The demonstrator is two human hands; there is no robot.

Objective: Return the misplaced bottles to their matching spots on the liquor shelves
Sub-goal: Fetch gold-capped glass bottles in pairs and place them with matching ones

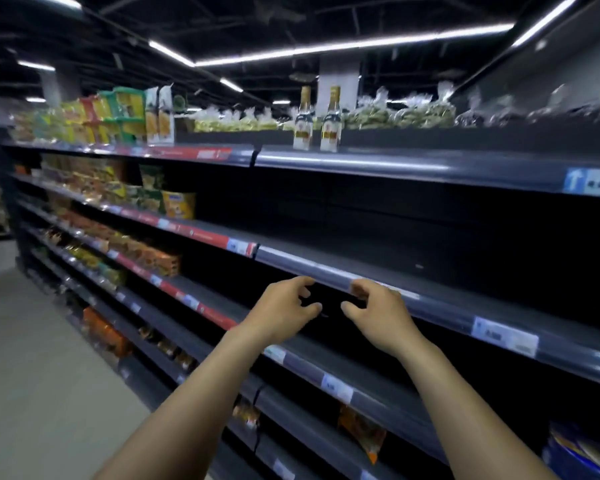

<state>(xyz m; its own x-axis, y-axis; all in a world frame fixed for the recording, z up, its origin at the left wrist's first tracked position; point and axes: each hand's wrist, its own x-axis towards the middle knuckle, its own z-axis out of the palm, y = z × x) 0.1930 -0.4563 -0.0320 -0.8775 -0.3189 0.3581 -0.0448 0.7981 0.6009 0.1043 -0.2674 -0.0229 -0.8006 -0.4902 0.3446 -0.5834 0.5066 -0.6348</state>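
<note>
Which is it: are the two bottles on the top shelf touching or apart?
Apart. The head view shows a dark gap between the left bottle and the right bottle.

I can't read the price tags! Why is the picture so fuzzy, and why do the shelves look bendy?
Head view: motion blur smears the price tags and snack packs; the wide-angle lens bows the shelf edges; the ceiling strip lights glare white while the shelf insides stay dark; the two bottles on top are soft too, labels unreadable.

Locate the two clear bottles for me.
Head view, upper centre: the left bottle and right bottle stand side by side on the top shelf, right of the tall cartons.
</note>
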